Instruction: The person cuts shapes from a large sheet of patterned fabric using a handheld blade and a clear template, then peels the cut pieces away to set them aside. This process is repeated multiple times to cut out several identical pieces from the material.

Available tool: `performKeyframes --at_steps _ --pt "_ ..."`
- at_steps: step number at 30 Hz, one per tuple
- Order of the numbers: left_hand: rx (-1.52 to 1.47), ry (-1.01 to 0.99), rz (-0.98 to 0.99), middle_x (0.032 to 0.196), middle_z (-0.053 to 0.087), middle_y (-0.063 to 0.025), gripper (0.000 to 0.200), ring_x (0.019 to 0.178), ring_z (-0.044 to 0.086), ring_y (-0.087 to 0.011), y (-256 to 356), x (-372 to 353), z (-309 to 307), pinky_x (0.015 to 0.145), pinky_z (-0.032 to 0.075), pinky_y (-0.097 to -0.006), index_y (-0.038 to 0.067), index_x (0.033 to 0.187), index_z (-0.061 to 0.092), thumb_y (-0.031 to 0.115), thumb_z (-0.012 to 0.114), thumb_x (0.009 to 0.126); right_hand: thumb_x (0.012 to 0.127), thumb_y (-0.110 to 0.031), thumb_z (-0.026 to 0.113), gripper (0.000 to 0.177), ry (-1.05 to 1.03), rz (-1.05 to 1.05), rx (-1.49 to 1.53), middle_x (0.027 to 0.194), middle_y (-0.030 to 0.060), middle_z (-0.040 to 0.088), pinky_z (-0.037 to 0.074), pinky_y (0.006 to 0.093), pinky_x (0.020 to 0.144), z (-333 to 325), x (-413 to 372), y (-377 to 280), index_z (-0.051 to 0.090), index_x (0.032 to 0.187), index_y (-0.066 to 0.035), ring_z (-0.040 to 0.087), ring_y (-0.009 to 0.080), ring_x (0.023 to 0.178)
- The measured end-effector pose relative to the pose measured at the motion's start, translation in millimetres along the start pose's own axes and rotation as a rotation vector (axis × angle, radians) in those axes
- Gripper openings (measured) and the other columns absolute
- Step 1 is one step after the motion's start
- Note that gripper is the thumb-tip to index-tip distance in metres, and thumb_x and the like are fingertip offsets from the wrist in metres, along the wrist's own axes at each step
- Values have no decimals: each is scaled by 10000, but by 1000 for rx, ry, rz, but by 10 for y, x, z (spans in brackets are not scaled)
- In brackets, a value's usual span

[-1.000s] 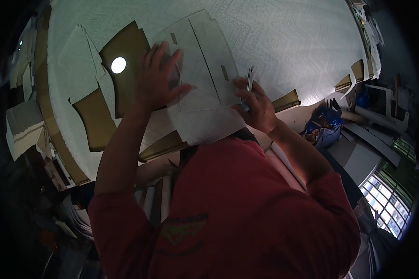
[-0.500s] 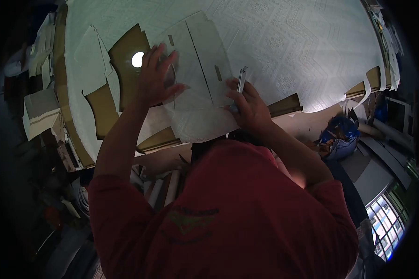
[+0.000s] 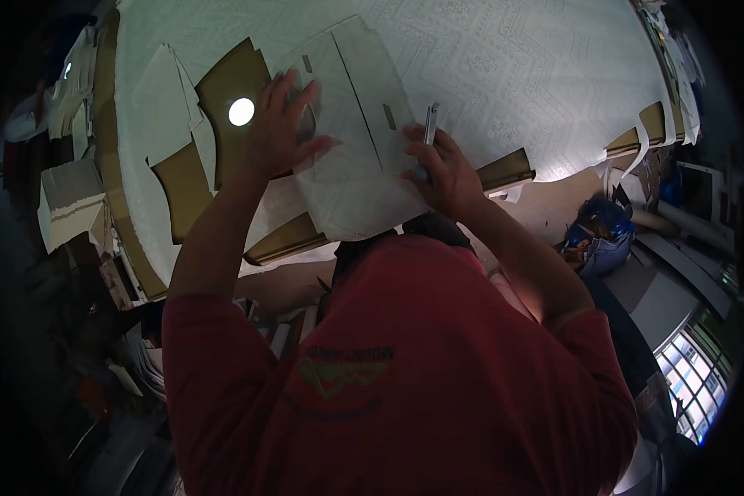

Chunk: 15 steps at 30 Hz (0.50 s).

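— Head view: where does the template lie?

— Flat on the patterned white sheet, under both hands. Its near edge comes back toward the red shirt.

— And the left hand?

— It is spread out on the template's left part with the fingers apart and pressed flat. It grips nothing.

— The right hand?

— It is closed around a slim metal cutter. The tool sticks out past the fingertips, just at the template's right edge (the hand hides the tip, so I cannot tell whether it touches the sheet).

— What lies between the two hands?

— A straight line runs down the template there. One small slot lies close to the right fingertips and another sits up by the left ones.

— And farther out?

— Just left of the left fingertips lies a brown card with a bright round hole. More brown pieces lie beside that wrist. Right of the right hand, a brown strip runs along the sheet's edge. Well beyond it, off the table, sits a blue bag.
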<state>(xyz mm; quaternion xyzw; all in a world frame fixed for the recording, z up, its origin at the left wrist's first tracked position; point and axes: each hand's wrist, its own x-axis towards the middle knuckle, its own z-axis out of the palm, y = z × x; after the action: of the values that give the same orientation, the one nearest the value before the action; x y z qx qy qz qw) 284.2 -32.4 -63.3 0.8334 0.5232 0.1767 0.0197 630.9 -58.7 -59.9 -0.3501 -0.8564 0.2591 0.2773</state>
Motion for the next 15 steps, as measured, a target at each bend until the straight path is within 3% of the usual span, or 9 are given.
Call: performKeyframes --at_steps 15 --pt "-14 89 24 1577 388 -216 905 1458 363 -443 -87 -56 146 1205 287 -597 158 1506 539 696 745 808 797 -62 857 522 38 -32 -9 1416 184 625 522 464 1069 16 2 -15 541 1212 -55 585 403 1310"
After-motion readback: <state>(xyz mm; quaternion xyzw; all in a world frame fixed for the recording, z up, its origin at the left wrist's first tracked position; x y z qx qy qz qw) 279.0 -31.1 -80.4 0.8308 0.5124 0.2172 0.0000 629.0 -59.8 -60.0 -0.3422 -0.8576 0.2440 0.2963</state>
